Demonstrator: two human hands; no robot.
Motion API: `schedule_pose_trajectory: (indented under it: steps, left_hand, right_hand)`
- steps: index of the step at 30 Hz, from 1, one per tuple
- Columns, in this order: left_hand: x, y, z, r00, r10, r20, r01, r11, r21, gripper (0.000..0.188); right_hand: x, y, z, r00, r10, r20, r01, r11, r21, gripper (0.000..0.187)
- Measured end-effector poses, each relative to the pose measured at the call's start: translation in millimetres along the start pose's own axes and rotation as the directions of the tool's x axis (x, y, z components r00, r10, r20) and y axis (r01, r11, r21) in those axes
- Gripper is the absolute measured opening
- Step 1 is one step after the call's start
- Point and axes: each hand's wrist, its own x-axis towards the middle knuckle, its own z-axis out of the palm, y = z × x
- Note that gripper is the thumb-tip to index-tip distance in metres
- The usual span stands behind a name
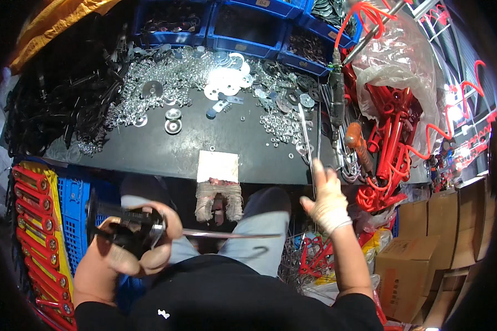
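My left hand (130, 256) is closed round a black metal fitting (132, 225) with a flat end plate, held above my left thigh. A thin metal rod (232, 234) juts out of it to the right, across my lap. My right hand (328, 207), with a pale wrap over the palm and wrist, is at the table's front right edge. Its fingers stretch forward, thumb apart, beside a long silver rod (305, 129); whether they touch it is hard to see. Between my knees a cloth-wrapped, forked block (219, 196) with a pale plate on top stands at the edge.
Nuts and washers (165, 77) heap across the dark table (243, 160), below blue bins (248, 47). Black parts (66, 88) pile up at left. At right lie an orange-handled tool (356, 140), red parts (389, 121) and cartons (408, 265). Red bars (33, 204) stack at lower left.
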Motion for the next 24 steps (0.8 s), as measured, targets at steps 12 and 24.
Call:
schedule_pose_trajectory:
  steps: [12,24]
  left_hand:
    - [76,-32,9,0.896,-0.076,0.437,-0.232,0.76,0.607,0.066]
    - [88,-45,18,0.98,-0.06,0.191,0.083,0.99,-0.114,0.06]
  right_hand:
    - [128,18,0,0.993,-0.106,-0.057,0.118,0.95,0.288,0.026]
    - [13,-45,-26,0.919,-0.316,-0.235,0.25,0.008,0.968,0.016]
